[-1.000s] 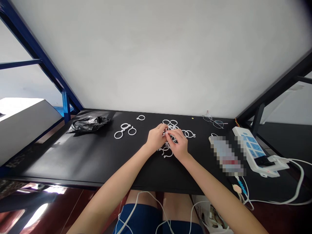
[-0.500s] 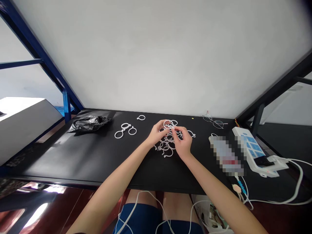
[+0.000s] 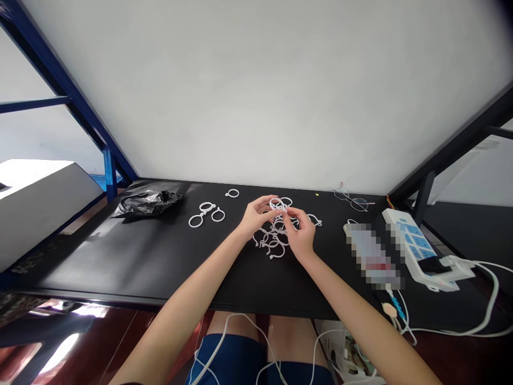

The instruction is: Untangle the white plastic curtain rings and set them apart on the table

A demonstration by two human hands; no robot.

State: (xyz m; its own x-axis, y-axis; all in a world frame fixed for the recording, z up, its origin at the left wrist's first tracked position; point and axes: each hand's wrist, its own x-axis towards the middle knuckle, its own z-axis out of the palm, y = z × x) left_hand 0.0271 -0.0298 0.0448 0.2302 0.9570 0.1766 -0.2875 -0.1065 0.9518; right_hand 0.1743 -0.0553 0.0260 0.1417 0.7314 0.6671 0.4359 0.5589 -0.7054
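Observation:
Between the fingertips of my left hand (image 3: 256,215) and my right hand (image 3: 300,231) is a white plastic ring (image 3: 272,204), held just above the table. Both hands are closed in a pinch on it, thumbs meeting near the ring's lower right side, where its small clasp is partly hidden. Beneath and around the hands lies a pile of similar white rings (image 3: 276,249), several hanging open with small knobbed ends. To the left, three closed rings (image 3: 196,221) lie close together, and a single ring (image 3: 233,193) lies farther back.
On the black table (image 3: 160,267), a crumpled black plastic bag (image 3: 148,204) lies at the left. To the right are eyeglasses (image 3: 358,204), a blurred-out phone (image 3: 372,256) with a cable, and a white power strip (image 3: 417,248) with a plug. A white wall (image 3: 272,107) rises behind.
The held ring has tipped flatter and shifted slightly within the fingers. My left hand has turned a little, its thumb now reaching straighter toward the right hand. The rings on the table stay put.

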